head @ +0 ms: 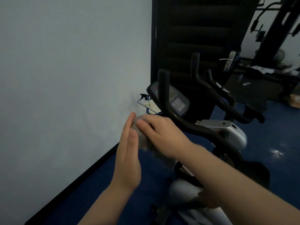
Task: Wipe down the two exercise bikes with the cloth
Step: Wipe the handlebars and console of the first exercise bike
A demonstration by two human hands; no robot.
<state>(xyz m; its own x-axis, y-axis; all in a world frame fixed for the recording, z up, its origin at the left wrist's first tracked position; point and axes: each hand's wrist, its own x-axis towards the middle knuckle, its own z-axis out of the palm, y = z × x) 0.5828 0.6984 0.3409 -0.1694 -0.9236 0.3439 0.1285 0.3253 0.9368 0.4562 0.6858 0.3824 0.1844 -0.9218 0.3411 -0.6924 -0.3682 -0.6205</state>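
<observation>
Grey cloth [142, 140] pressed between both hands, left of near bike's handlebar [191, 125]. Left hand [128, 153] flat, fingers straight; right hand [162, 135] fingers curled over cloth. Second bike [233, 132] farther right.

Two hands are seen, the left hand [128, 153] and the right hand [159, 135], and one cloth [142, 140] is counted between them; two exercise bikes are counted, the near bike [191, 189] and the far bike [235, 132]. One console [172, 99] is counted; one spray bottle [146, 101] is seen; one door handle [228, 60] is seen.
</observation>
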